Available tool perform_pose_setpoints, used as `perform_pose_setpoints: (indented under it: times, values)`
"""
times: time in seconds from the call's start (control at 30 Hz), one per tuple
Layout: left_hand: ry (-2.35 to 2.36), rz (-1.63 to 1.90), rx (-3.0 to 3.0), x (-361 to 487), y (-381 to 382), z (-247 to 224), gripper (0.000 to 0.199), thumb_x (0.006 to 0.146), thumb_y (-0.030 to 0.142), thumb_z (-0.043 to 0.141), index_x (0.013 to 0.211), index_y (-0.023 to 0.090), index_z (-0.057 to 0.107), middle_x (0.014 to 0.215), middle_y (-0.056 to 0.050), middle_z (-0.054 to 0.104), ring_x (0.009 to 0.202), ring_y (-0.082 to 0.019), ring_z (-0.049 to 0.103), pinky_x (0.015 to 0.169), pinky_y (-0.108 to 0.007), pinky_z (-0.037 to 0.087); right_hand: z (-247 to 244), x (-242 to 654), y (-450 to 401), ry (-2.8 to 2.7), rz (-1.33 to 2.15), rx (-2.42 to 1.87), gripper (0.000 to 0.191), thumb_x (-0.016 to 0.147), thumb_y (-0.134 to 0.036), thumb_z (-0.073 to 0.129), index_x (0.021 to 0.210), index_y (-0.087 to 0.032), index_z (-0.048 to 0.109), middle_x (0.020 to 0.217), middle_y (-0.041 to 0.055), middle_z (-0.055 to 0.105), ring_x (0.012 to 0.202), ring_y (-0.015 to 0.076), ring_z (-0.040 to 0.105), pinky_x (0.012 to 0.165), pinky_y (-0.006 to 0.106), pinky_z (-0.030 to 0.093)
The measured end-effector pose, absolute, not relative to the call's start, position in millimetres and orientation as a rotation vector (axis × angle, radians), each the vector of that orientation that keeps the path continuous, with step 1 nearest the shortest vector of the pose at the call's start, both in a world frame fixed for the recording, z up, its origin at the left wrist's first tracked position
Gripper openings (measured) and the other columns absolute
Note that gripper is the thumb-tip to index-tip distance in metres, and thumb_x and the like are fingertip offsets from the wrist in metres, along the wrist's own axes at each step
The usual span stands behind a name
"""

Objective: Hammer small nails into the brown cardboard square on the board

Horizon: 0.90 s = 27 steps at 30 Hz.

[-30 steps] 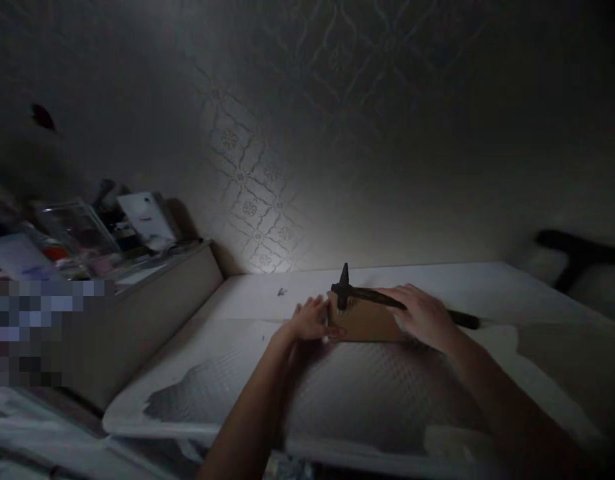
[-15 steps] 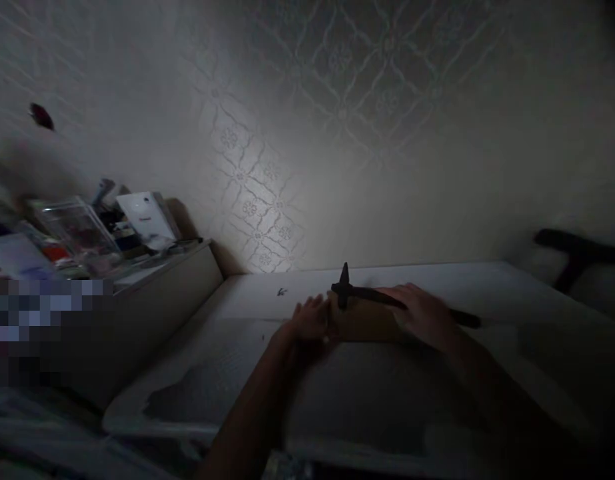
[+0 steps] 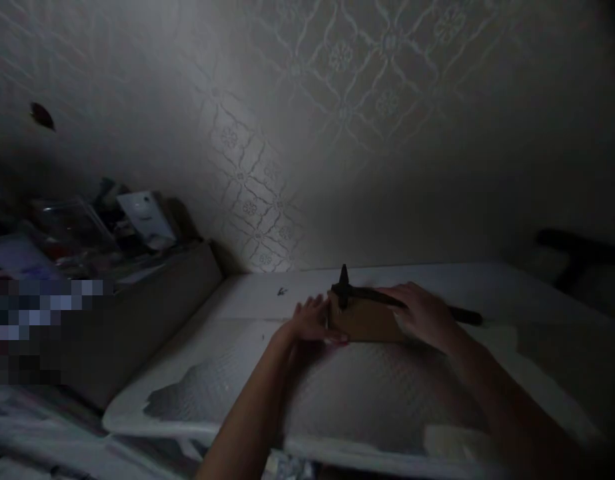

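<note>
In my right hand [image 3: 421, 308] is a hammer [image 3: 370, 293], its dark handle running through the closed fingers and its head to the left. Below the hammer lies a flat brown board [image 3: 370, 323], which looks like wood. The head is over the board's left part, at or just above the surface; I cannot tell if they touch. My left hand [image 3: 310, 321] grips the board's left end, thumb along the near edge and fingers along the far side. A few small dark pieces, perhaps nails [image 3: 282, 291], lie on the table to the left.
The white table [image 3: 257, 303] has a grey textured patch [image 3: 357, 393] across its middle. A cabinet [image 3: 157, 320] on the left bears a white box [image 3: 146, 217] and clutter. Patterned wallpaper [image 3: 337, 133] rises behind. A dark T-shaped object [image 3: 577, 250] is at the right.
My left thumb has come forward along the board's near edge. The hammer and my right hand are nearly where they were. Light on the wall and the left-side clutter has dimmed.
</note>
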<state>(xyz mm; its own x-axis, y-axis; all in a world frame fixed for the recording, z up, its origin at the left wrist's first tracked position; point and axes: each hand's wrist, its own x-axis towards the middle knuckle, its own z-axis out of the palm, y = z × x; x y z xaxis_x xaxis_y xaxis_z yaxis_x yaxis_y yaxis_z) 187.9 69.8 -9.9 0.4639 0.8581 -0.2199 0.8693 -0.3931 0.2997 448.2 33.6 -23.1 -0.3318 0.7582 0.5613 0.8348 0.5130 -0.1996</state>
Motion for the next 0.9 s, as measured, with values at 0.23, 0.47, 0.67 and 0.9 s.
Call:
perform_pose_setpoints:
  times: [0.23,0.47,0.67,0.9]
  values:
    - [1.475,-0.143,2.381,189,69,-8,0.116,0.057,0.081,0.052,0.146,0.022,0.006,0.152,-0.015,0.002,0.138,-0.034,-0.002,0.109,-0.057,0.004,-22,448,33,-2.136,-0.182,-1.282,0.049,0.076,-0.005,0.047,0.119,-0.027,0.057,0.107,0.0018,0.065,0.095,0.0195,0.056,0.079,0.032,0.048]
    - [1.466,-0.137,2.376,189,69,-7,0.116,0.058,0.080,0.051,0.146,0.020,0.006,0.151,-0.015,0.002,0.138,-0.034,-0.002,0.109,-0.057,0.004,-24,451,35,-2.144,-0.184,-1.258,0.048,0.077,-0.006,0.047,0.119,-0.028,0.057,0.106,0.0020,0.065,0.095,0.0202,0.056,0.078,0.033,0.048]
    - [1.467,-0.156,2.386,188,70,-8,0.118,0.057,0.083,0.050,0.146,0.021,0.004,0.152,-0.015,0.001,0.138,-0.035,-0.002,0.109,-0.057,0.004,-26,445,36,-2.109,-0.185,-1.231,0.043,0.081,-0.009,0.047,0.119,-0.026,0.057,0.105,0.0032,0.065,0.095,0.0206,0.055,0.080,0.034,0.048]
    - [1.473,-0.152,2.380,188,72,-11,0.116,0.056,0.083,0.050,0.145,0.024,0.006,0.152,-0.012,0.001,0.138,-0.034,-0.001,0.109,-0.056,0.004,-28,436,35,-2.139,-0.144,-1.198,0.046,0.081,-0.008,0.046,0.122,-0.028,0.053,0.110,0.0016,0.063,0.097,0.0199,0.055,0.083,0.036,0.047]
